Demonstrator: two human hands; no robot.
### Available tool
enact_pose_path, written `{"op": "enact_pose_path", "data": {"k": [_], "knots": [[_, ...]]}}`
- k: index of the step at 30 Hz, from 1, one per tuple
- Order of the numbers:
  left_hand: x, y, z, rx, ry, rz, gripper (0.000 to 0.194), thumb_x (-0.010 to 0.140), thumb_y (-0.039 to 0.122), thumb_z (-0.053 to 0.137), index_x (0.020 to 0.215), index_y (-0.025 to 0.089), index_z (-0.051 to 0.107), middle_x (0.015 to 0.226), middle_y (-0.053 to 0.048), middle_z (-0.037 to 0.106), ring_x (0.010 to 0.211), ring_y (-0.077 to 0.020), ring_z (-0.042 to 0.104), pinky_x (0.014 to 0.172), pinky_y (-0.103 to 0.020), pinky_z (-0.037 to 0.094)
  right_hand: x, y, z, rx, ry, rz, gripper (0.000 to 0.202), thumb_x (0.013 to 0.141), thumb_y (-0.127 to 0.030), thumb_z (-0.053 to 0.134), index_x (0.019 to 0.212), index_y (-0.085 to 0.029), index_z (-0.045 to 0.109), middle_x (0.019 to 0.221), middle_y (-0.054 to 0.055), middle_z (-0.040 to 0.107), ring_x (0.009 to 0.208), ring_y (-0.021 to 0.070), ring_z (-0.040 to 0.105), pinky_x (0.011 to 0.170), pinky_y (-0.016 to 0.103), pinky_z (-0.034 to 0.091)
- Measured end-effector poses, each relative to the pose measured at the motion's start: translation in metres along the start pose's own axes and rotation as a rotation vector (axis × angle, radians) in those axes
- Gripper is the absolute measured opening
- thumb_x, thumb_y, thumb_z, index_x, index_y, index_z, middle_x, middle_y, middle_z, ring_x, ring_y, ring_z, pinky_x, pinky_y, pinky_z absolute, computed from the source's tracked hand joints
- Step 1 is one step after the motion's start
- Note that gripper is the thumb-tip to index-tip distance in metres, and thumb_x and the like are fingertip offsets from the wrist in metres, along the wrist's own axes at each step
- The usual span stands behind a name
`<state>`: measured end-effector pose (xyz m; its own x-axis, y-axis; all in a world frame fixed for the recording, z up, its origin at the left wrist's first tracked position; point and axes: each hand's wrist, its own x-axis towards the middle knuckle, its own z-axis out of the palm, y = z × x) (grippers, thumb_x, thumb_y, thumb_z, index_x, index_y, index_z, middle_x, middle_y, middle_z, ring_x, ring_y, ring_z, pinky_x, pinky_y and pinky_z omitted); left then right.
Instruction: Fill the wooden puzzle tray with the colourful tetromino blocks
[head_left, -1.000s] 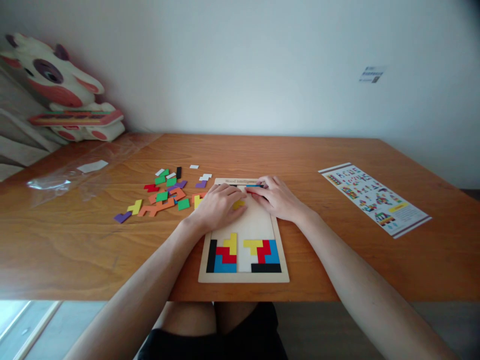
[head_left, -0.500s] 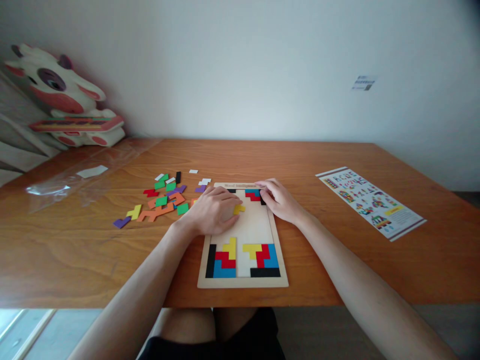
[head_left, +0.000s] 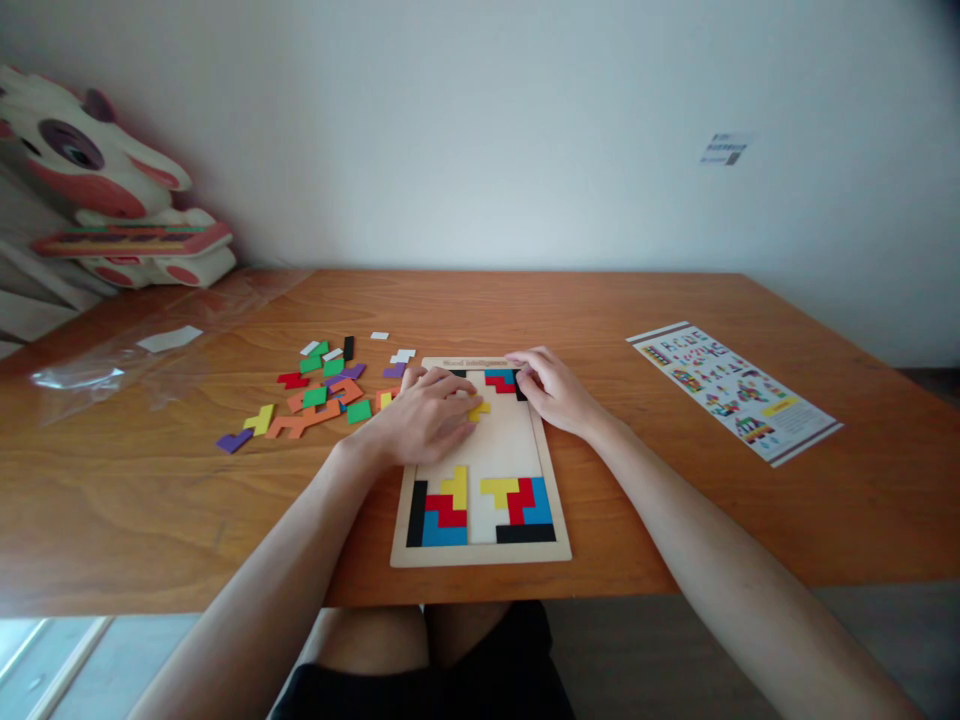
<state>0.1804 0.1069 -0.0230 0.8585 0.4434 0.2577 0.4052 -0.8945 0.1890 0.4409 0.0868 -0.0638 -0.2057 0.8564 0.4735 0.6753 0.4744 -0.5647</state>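
A pale wooden puzzle board [head_left: 480, 558] lies in front of me, with yellow, red, blue and black block pieces in its corners. My left hand [head_left: 429, 415] is over its upper left part, fingers bent down and close together. A yellow puzzle piece [head_left: 480, 411] shows at these fingertips; the rest of it is hidden below the hand. At the upper right corner, my right hand [head_left: 555, 392] grips the board's rim, its thumb beside a black piece [head_left: 520, 387]. Between the two hands is a red piece [head_left: 504, 386] under a blue one.
Loose coloured pieces [head_left: 315, 397] lie scattered left of the board. A clear plastic bag [head_left: 112, 365] is farther left, near a cow-shaped toy keyboard [head_left: 142, 245]. On the right side of the wooden table [head_left: 750, 530] lies a printed pattern sheet [head_left: 735, 390].
The view has tilted and shifted slightly. Against the board, the yellow piece at my left fingertips has moved a little to the right. My right hand keeps its place at the corner.
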Motion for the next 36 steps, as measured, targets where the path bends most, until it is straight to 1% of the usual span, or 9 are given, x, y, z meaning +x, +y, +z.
{"op": "enact_pose_path", "data": {"k": [6,12,15,17,20,23,26,30,36], "knots": [[0.004,0.006,0.006,0.049,0.023,-0.036,0.033,0.100,0.041,0.048,0.120,0.025,0.068,0.120,-0.008,0.068,0.112,-0.0268,0.056,0.094,-0.045,0.037,0.000,-0.001,0.001,-0.001,0.013,-0.014,0.027,0.094,-0.020,0.049,0.118,-0.021,0.060,0.109,0.011,0.062,0.095,0.0221,0.064,0.095,0.045,0.052],[0.005,0.005,0.010,0.034,0.098,-0.045,0.031,0.100,0.041,0.050,0.114,0.025,0.071,0.121,-0.005,0.071,0.109,-0.0245,0.057,0.098,-0.044,0.038,0.000,-0.002,0.000,-0.026,0.025,-0.010,0.025,0.095,-0.025,0.051,0.118,-0.022,0.061,0.107,0.010,0.063,0.092,0.0222,0.064,0.092,0.045,0.053],[0.007,0.005,0.009,0.022,0.107,-0.066,0.027,0.098,0.040,0.053,0.105,0.024,0.074,0.118,-0.005,0.072,0.106,-0.0237,0.058,0.096,-0.043,0.041,0.001,-0.002,0.000,-0.019,0.024,0.005,0.025,0.097,-0.025,0.048,0.116,-0.022,0.063,0.108,0.011,0.062,0.091,0.0219,0.065,0.090,0.044,0.054],[0.008,0.006,0.008,0.010,0.104,-0.068,0.027,0.098,0.039,0.053,0.102,0.024,0.075,0.116,-0.005,0.072,0.105,-0.0234,0.058,0.095,-0.043,0.043,0.001,-0.002,-0.001,-0.017,0.022,0.012,0.026,0.097,-0.023,0.046,0.115,-0.022,0.065,0.107,0.011,0.062,0.091,0.0217,0.065,0.090,0.044,0.054],[0.008,0.009,0.007,0.007,0.071,-0.051,0.030,0.100,0.040,0.050,0.107,0.026,0.075,0.125,-0.006,0.068,0.112,-0.0256,0.055,0.099,-0.045,0.041,0.001,-0.001,-0.001,-0.023,0.020,0.014,0.028,0.096,-0.021,0.046,0.116,-0.022,0.066,0.106,0.010,0.063,0.092,0.0223,0.065,0.090,0.044,0.054],[0.007,0.012,0.008,0.005,0.019,-0.051,0.036,0.101,0.044,0.045,0.121,0.027,0.070,0.135,-0.008,0.062,0.119,-0.0287,0.049,0.102,-0.050,0.038,0.001,-0.001,0.000,-0.027,0.018,0.008,0.029,0.096,-0.020,0.046,0.118,-0.023,0.065,0.106,0.010,0.063,0.095,0.0232,0.064,0.090,0.044,0.054],[0.006,0.013,0.010,-0.016,-0.009,-0.057,0.041,0.102,0.044,0.041,0.131,0.027,0.064,0.136,-0.009,0.060,0.120,-0.0290,0.048,0.104,-0.051,0.037,0.001,-0.002,0.000,-0.039,0.018,0.013,0.028,0.095,-0.020,0.047,0.117,-0.022,0.065,0.106,0.010,0.064,0.094,0.0233,0.064,0.091,0.045,0.054],[0.007,0.014,0.010,-0.013,-0.010,-0.068,0.042,0.102,0.046,0.041,0.131,0.024,0.063,0.137,-0.008,0.061,0.120,-0.0291,0.049,0.105,-0.052,0.035,0.001,-0.003,0.000,-0.056,0.019,0.009,0.027,0.093,-0.019,0.048,0.115,-0.021,0.065,0.105,0.011,0.064,0.093,0.0232,0.064,0.090,0.044,0.053],[0.006,0.016,0.008,-0.021,-0.006,-0.050,0.043,0.102,0.046,0.040,0.130,0.024,0.064,0.138,-0.009,0.061,0.119,-0.0289,0.050,0.104,-0.052,0.036,0.000,-0.003,0.000,-0.083,0.018,-0.025,0.026,0.094,-0.021,0.051,0.115,-0.023,0.066,0.103,0.010,0.063,0.093,0.0239,0.063,0.089,0.045,0.053]]}}
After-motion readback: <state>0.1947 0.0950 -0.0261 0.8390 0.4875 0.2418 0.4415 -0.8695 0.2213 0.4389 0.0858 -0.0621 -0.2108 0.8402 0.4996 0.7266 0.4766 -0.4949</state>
